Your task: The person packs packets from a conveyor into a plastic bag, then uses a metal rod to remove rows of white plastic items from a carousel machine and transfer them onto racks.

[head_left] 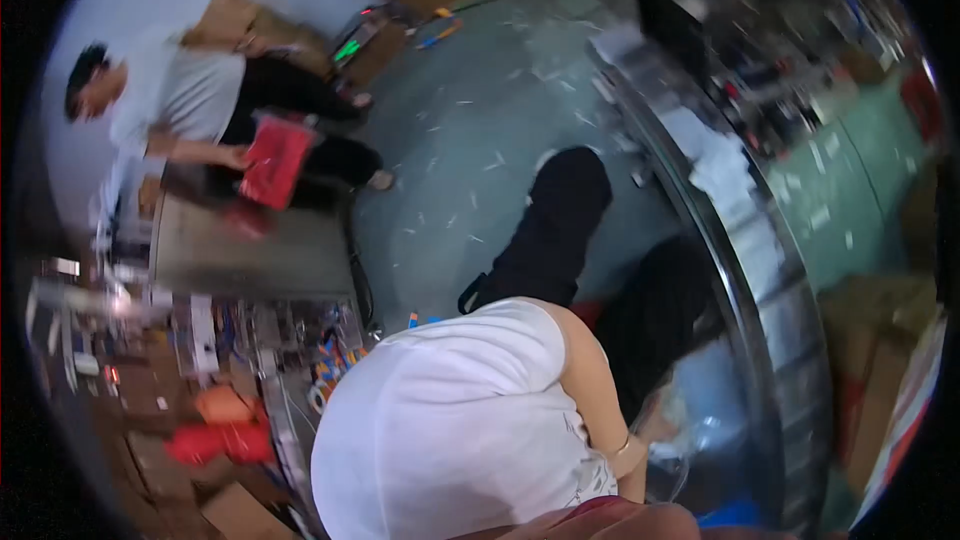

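My body, in a white T-shirt, leans over in the lower middle of the head view, and bare forearms meet at the lower right. My left hand is blurred and appears closed on a clear plastic bag, beside the dark metal table edge. A thin bracelet circles a wrist just behind it. My right hand is mostly hidden behind the arms, so its fingers do not show. Something blue lies just below the plastic.
The view is tilted sideways. A co-worker stands upper left, holding a red packet by a grey cabinet. White scraps litter the green floor. A long metal-edged table runs along the right; cardboard boxes stand beyond.
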The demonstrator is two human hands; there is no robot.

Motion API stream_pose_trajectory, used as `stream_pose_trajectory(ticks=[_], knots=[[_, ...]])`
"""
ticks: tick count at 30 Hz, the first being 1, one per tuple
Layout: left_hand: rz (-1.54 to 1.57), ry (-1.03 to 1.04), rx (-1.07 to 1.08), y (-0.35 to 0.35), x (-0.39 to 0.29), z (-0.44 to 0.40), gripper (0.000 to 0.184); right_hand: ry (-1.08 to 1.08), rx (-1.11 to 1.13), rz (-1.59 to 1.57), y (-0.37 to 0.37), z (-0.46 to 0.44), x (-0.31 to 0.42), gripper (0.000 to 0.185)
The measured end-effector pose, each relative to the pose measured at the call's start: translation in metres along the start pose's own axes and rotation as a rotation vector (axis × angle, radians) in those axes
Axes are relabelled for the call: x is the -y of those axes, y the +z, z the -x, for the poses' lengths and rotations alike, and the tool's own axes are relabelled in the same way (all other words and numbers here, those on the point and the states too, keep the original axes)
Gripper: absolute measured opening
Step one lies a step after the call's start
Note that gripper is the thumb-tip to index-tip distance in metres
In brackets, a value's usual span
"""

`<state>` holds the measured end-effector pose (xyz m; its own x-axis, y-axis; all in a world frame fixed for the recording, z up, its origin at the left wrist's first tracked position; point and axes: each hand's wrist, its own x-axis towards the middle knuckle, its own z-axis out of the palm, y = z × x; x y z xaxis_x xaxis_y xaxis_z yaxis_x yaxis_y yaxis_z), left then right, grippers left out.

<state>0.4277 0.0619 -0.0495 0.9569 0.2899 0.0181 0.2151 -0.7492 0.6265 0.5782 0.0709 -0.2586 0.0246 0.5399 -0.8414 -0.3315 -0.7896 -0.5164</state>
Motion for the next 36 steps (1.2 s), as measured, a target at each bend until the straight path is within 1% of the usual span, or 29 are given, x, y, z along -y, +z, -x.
stream_pose_trajectory(ticks=[2, 5, 7, 8, 10, 12, 14, 15, 16, 17, 18, 19, 20, 21, 22, 23, 24, 25, 26, 27, 28, 29, 30, 32, 34, 35, 36], knots=[[0.024, -0.017, -0.010, -0.022, -0.002, 0.003, 0.013, -0.027, -0.036, 0.195, 0.016, 0.000, 0.025, 0.097], [0.056, 0.006, -0.011, -0.042, -0.005, 0.006, 0.014, -0.034, -0.016, 0.309, 0.028, 0.010, 0.046, 0.094], [0.010, 0.040, 0.011, -0.032, -0.004, 0.009, 0.015, -0.044, -0.002, 0.363, 0.030, 0.025, 0.051, 0.092], [-0.167, 0.016, 0.087, -0.008, 0.004, 0.006, 0.016, -0.047, 0.001, 0.389, 0.030, 0.033, 0.054, 0.092], [-0.130, -0.016, 0.058, -0.008, 0.005, 0.009, 0.017, -0.057, 0.008, 0.426, 0.035, 0.050, 0.056, 0.090], [-0.052, -0.057, -0.007, -0.026, 0.005, 0.024, 0.019, -0.062, 0.001, 0.474, 0.042, 0.072, 0.058, 0.088], [0.075, -0.009, -0.518, -0.074, 0.007, 0.069, 0.013, -0.080, -0.017, 0.583, 0.045, 0.089, 0.057, 0.087], [0.167, -0.077, -0.470, -0.075, 0.014, 0.080, 0.015, -0.090, -0.041, 0.673, 0.039, 0.095, 0.057, 0.086], [0.180, -0.195, -0.487, -0.100, 0.021, 0.105, 0.016, -0.115, -0.110, 0.813, 0.028, 0.099, 0.052, 0.085], [0.043, -0.263, -0.516, -0.112, 0.036, 0.131, 0.015, -0.167, -0.250, 1.054, 0.004, 0.102, 0.043, 0.062], [-0.051, -0.372, -0.582, -0.137, 0.045, 0.160, 0.013, -0.157, -0.284, 1.043, 0.003, 0.123, 0.059, 0.062], [-0.169, -0.558, -0.610, -0.162, 0.049, 0.196, 0.013, 0.110, -0.070, 1.011, 0.021, 0.159, 0.101, 0.048], [-0.305, -0.706, -0.614, -0.152, 0.066, 0.232, 0.011, 0.370, 0.148, 0.957, 0.038, 0.189, 0.136, 0.036], [-0.440, -0.866, -0.559, -0.177, 0.063, 0.264, 0.011, 0.351, 0.226, 0.936, 0.052, 0.204, 0.157, 0.024], [-0.575, -1.082, -0.487, -0.192, 0.065, 0.295, 0.017, 0.332, 0.306, 0.916, 0.070, 0.215, 0.177, 0.015], [-0.544, -1.354, -0.628, -0.193, 0.063, 0.322, 0.016, 0.197, 0.322, 0.906, 0.103, 0.225, 0.197, 0.013], [-0.641, -1.346, -0.828, -0.176, 0.071, 0.356, 0.018, -0.027, 0.405, 0.850, 0.122, 0.216, 0.205, 0.013], [-0.747, -1.404, -0.870, -0.168, 0.070, 0.377, 0.021, -0.216, 0.319, 0.885, 0.171, 0.216, 0.221, 0.012], [-0.858, -1.464, -0.917, -0.161, 0.071, 0.388, 0.024, -0.280, 0.289, 0.754, 0.217, 0.208, 0.230, 0.013], [-0.854, -1.457, -0.932, -0.148, 0.074, 0.393, 0.024, -0.419, 0.375, 0.663, 0.242, 0.179, 0.228, 0.019], [-0.736, -1.577, -0.879, -0.134, 0.078, 0.397, 0.023, -0.460, 0.435, 0.570, 0.283, 0.157, 0.229, 0.026], [-0.609, -1.694, -0.816, -0.126, 0.079, 0.402, 0.023, -0.461, 0.429, 0.566, 0.315, 0.123, 0.227, 0.030], [-0.603, -1.658, -0.778, -0.128, 0.080, 0.399, 0.021, -0.463, 0.377, 0.498, 0.359, 0.111, 0.228, 0.029], [-0.595, -1.557, -0.908, -0.126, 0.086, 0.397, 0.020, -0.553, 0.344, 0.633, 0.407, 0.057, 0.224, 0.029], [-0.583, -1.557, -0.971, -0.125, 0.084, 0.401, 0.020, -0.707, 0.164, 0.820, 0.431, 0.009, 0.223, 0.019], [-0.592, -1.546, -1.021, -0.126, 0.086, 0.403, 0.019, -0.714, 0.170, 0.839, 0.439, 0.007, 0.227, 0.019], [-0.583, -1.556, -1.034, -0.126, 0.087, 0.405, 0.019, -0.652, 0.103, 0.874, 0.446, 0.007, 0.229, 0.017]])
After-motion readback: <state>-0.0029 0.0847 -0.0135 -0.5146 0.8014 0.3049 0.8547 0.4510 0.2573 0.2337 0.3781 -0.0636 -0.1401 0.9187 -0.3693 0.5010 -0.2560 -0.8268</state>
